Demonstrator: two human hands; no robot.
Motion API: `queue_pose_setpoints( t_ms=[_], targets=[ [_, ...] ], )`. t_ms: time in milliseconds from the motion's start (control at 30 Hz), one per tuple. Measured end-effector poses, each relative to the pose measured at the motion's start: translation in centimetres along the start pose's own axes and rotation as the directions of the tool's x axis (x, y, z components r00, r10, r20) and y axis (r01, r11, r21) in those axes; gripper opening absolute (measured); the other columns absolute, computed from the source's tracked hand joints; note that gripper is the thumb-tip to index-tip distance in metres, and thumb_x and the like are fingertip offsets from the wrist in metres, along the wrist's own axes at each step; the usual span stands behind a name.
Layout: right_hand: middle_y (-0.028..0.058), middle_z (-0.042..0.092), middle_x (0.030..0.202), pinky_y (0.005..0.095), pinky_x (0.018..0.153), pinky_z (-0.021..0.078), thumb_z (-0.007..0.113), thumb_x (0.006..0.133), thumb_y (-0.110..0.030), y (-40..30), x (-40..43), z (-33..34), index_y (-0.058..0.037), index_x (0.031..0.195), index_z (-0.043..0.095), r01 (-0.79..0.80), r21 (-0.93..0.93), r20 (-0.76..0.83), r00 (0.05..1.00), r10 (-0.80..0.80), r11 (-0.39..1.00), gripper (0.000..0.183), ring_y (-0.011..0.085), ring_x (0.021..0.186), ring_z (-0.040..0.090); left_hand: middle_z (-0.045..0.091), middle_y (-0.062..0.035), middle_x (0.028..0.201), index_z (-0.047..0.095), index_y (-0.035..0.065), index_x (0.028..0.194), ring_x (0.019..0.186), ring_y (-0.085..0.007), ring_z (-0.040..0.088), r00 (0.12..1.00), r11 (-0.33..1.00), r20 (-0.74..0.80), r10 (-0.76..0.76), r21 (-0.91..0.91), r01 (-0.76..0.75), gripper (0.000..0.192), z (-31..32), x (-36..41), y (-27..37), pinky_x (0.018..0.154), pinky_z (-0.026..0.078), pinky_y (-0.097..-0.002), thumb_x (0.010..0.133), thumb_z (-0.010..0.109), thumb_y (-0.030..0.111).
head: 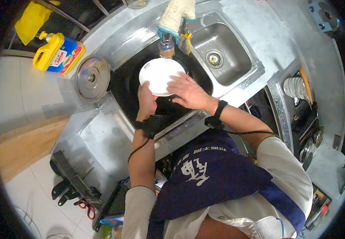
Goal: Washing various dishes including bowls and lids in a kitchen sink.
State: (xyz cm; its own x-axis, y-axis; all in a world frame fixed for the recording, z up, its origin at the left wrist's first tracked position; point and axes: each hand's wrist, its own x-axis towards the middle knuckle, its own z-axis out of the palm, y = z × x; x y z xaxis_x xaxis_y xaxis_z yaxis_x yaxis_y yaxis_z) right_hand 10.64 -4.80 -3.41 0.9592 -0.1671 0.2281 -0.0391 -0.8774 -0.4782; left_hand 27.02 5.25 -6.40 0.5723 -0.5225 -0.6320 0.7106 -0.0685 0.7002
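A white plate (157, 76) with a small dark mark near its rim is tilted under the faucet (166, 49), over a dark sink basin (124, 80). My left hand (147, 97) grips the plate's lower left edge, thumb on top. My right hand (190, 91) lies on the right part of the plate with fingers spread and slightly blurred; it appears to touch the surface. A cream glove with a blue cuff (177, 16) hangs over the faucet, beside a grey cloth item with yellow trim (185, 43).
A smaller steel basin (223, 53) adjoins at right. At left stand a yellow Labour detergent bottle (59, 53) and a round pot lid (92, 78). A knife rack (74, 176) holds knives and red-handled scissors (86, 207). Stacked bowls (295, 88) and chopsticks (306, 83) sit far right.
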Motion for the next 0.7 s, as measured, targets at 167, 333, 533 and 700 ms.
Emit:
queue_pose_setpoints(
  t_ms=[167, 333, 533, 700],
  targets=[
    [0.0096, 0.063, 0.1, 0.0358, 0.089, 0.0439, 0.062, 0.081, -0.013, -0.5, 0.2, 2.2, -0.0026, 0.093, 0.061, -0.08, 0.347, -0.18, 0.972, 0.15, 0.934, 0.016, 0.0272, 0.099, 0.058, 0.054, -0.0137, 0.121, 0.044, -0.0024, 0.126, 0.11, -0.0246, 0.053, 0.999, 0.994, 0.017, 0.045, 0.103, -0.046, 0.048, 2.3, -2.4, 2.0, 0.093, 0.042, -0.0358, 0.096, 0.035, 0.035],
    [0.0033, 0.066, 0.092, 0.0269, 0.082, 0.0443, 0.057, 0.089, -0.014, -2.2, 0.8, 2.8, 0.0018, 0.1, 0.061, -0.45, 0.817, 0.227, 0.827, 0.515, 0.362, 0.02, 0.0145, 0.088, 0.058, 0.047, -0.0126, 0.129, 0.042, -0.004, 0.129, 0.116, -0.0239, 0.045, 0.951, 0.923, 0.07, 0.302, 0.226, -0.31, 0.06, -1.3, -0.2, -0.4, 0.1, 0.031, -0.0323, 0.098, 0.027, 0.045],
    [0.0092, 0.063, 0.107, 0.0329, 0.089, 0.0467, 0.056, 0.089, -0.013, -2.6, 0.8, 1.3, 0.0014, 0.116, 0.054, -0.013, 0.811, 0.346, 0.816, 0.463, -0.584, 0.031, 0.0176, 0.098, 0.06, 0.041, -0.0182, 0.134, 0.038, -0.0022, 0.132, 0.121, -0.0289, 0.041, 0.838, 0.782, -0.024, 0.546, 0.374, -0.499, 0.048, 0.8, -3.5, 0.1, 0.101, 0.032, -0.0381, 0.099, 0.03, 0.031],
    [0.0098, 0.061, 0.111, 0.0352, 0.091, 0.0461, 0.058, 0.088, -0.014, -1.3, -2.4, 1.1, 0.0016, 0.115, 0.055, 0.015, 0.804, 0.304, 0.849, 0.433, -0.594, 0.031, 0.0195, 0.1, 0.06, 0.044, -0.0189, 0.127, 0.041, -0.0033, 0.128, 0.114, -0.0295, 0.048, 0.836, 0.752, 0.039, 0.548, 0.416, -0.512, 0.043, 1.2, -4.1, -0.5, 0.096, 0.041, -0.0425, 0.092, 0.041, 0.021]
  ],
)
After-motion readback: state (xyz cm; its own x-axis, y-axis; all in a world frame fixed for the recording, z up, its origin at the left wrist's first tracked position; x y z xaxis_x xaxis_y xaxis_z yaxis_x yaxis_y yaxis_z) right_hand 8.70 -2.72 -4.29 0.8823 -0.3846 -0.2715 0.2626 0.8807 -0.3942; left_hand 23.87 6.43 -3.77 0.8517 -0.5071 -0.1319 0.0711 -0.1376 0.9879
